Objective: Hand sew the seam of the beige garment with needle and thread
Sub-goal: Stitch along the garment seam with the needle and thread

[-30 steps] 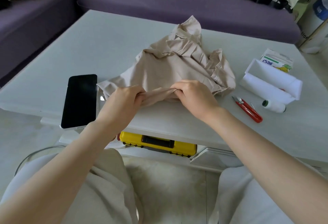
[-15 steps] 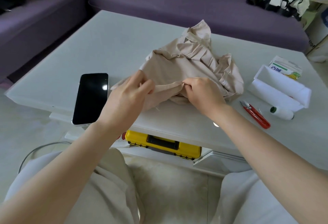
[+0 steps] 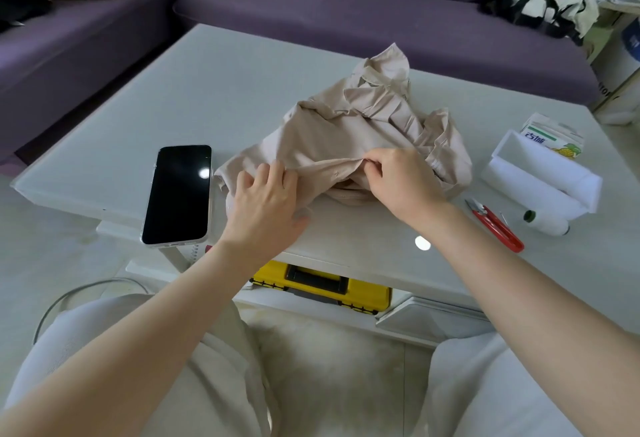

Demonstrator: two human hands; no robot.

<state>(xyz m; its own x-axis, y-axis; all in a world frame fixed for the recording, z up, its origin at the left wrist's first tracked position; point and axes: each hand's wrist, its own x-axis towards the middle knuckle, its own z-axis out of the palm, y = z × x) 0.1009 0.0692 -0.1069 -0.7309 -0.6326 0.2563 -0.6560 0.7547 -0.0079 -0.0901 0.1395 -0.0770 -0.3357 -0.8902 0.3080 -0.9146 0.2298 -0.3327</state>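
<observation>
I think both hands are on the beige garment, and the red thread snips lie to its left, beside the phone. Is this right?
Not quite. In the head view the red thread snips lie right of the beige garment, near the white thread spool; the phone alone lies left. The left hand and right hand are on the garment.

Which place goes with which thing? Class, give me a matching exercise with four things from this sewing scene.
Things:
1 phone
2 beige garment
3 red thread snips
4 yellow toolbox

Places:
A below the table
B crumpled mid-table
C at the table's left edge
D right of the garment, near the front edge

Pairs: 1-C; 2-B; 3-D; 4-A
</observation>
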